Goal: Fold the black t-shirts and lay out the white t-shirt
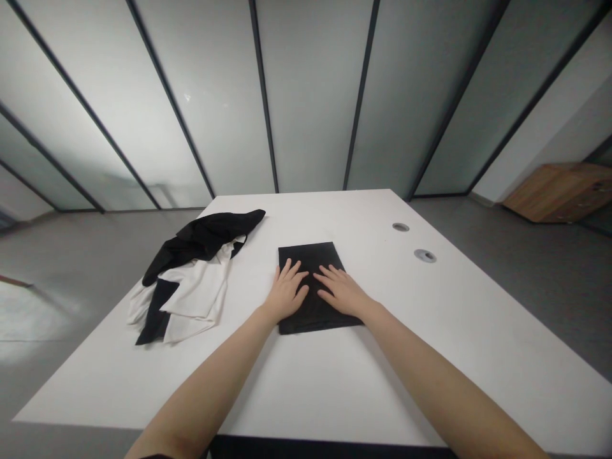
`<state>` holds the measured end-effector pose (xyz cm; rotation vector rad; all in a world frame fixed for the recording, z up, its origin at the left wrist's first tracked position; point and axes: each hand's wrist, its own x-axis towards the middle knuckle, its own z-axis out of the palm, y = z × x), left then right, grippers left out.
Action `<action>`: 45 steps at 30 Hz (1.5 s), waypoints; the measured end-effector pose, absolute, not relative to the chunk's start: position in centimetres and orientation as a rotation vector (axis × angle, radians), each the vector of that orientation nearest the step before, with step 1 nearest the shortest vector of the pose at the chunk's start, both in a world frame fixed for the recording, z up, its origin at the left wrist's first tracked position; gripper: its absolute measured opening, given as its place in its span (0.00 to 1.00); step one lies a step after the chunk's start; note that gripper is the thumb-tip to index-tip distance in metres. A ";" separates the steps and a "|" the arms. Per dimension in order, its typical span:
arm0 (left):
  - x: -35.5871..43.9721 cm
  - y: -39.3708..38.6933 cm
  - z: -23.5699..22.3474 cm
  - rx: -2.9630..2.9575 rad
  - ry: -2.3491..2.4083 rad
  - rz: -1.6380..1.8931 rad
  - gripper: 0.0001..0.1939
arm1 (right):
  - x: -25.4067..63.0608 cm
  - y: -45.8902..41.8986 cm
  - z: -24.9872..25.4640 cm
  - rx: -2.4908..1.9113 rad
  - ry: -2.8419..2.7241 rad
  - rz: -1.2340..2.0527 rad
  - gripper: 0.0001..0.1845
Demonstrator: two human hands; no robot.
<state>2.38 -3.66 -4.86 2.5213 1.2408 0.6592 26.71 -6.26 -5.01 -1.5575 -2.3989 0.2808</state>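
A black folded cloth (310, 319), roughly rectangular, lies flat on the white table in front of me. It looks like a folded garment, though its exact kind does not show. My left hand (287, 292) rests on its left side with the fingers spread. On its right side lies my right hand (342, 292), also flat with fingers apart. The fingertips of both hands point toward each other near the middle of the cloth. Parts of the cloth are covered by my hands.
A loose heap of black garments (205, 239) and white garments (201, 293) lies at the table's left edge, partly overhanging it. Two round cable grommets (400, 227) are set in the white table (478, 357) at right. A wooden cabinet (557, 191) stands beyond, near frosted glass panels (310, 95).
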 end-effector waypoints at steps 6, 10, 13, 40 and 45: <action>2.1 -4.8 -3.9 2.683 1.034 0.396 0.40 | 30.7 -4.3 -5.3 -1.697 -2.212 0.266 0.27; 2.6 -5.1 -4.1 2.659 1.212 0.429 0.39 | 31.2 -4.3 -5.2 -1.832 -2.026 0.153 0.24; 3.0 -5.2 -3.8 2.556 1.412 0.546 0.36 | 30.1 -4.8 -5.0 -1.795 -2.013 0.080 0.24; 3.6 -5.0 -3.7 2.582 1.701 0.196 0.35 | 24.5 -6.7 -4.4 -1.787 -2.367 0.229 0.40; 2.1 -3.3 -3.1 2.332 1.977 0.172 0.37 | 25.7 -6.2 -4.2 -1.957 -2.228 0.205 0.38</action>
